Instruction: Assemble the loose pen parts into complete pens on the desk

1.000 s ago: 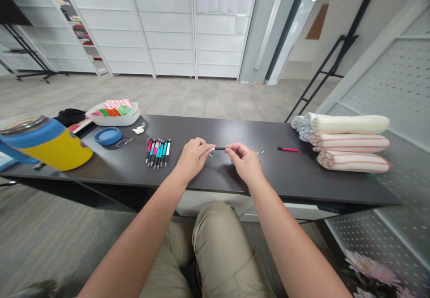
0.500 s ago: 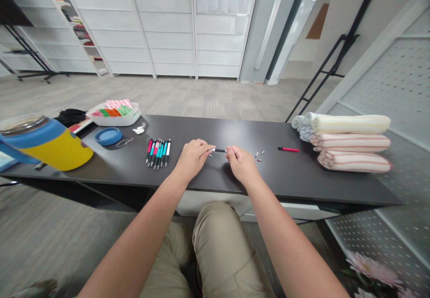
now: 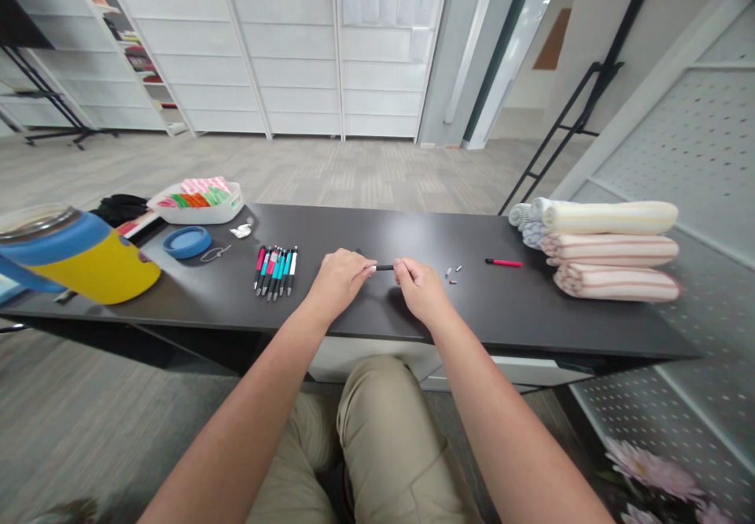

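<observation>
Between my two hands, just above the dark desk, a pen (image 3: pixel 384 267) with a black grip and a white part is held level. My left hand (image 3: pixel 344 278) is closed on its white end, and the fingers of my right hand (image 3: pixel 416 282) pinch its black end. Both ends are hidden by the fingers. Right of my right hand lie several tiny pen parts (image 3: pixel 451 274). A row of pens (image 3: pixel 276 272) in pink, teal and white with black grips lies left of my left hand. Farther right is a red pen barrel (image 3: pixel 504 263) with a black end.
Rolled towels (image 3: pixel 613 249) are stacked at the desk's right end. To the left stand a yellow and blue mug (image 3: pixel 88 260), a blue lid (image 3: pixel 187 242) and a white tray (image 3: pixel 204 211) of colourful packets. A crumpled white piece (image 3: pixel 241 230) lies near the lid.
Both hands keep their hold on the pen with only slight finger movement. A small piece visible beneath my left fingers earlier no longer shows. The whole view has shifted slightly.
</observation>
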Available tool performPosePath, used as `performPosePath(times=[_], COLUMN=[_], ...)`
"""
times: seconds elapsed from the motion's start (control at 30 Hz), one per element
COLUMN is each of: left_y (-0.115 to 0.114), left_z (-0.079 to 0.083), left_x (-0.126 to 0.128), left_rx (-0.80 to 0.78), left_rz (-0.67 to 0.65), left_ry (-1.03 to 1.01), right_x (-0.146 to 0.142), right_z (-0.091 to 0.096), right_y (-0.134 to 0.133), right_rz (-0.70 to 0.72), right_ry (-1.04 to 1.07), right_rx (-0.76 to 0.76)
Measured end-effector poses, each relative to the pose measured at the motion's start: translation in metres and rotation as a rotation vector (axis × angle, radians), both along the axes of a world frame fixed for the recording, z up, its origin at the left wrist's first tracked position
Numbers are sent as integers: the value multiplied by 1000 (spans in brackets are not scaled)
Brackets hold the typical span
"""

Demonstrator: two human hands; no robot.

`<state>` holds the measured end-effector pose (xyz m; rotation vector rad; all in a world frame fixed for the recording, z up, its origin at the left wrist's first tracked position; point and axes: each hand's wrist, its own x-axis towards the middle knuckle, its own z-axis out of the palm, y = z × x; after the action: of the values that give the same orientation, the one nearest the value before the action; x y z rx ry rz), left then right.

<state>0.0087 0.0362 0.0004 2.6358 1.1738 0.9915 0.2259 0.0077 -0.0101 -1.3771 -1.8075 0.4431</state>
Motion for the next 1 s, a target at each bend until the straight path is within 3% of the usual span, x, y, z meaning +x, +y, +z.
performPosePath(times=[0.27,0.47,1.0], left_y=[-2,-1,-5], left_z=[-1,-2,-3], left_x=[0,1,0], left_rx=[19,43,71], left_rz=[44,-29,26], left_ry=[-7,26,3], right_x=[-1,-2,-3], right_z=[0,1,0], right_y=[0,-1,-1], right_rz=[12,5,21], right_ry=[-21,-28,-10], right_rx=[13,15,-5])
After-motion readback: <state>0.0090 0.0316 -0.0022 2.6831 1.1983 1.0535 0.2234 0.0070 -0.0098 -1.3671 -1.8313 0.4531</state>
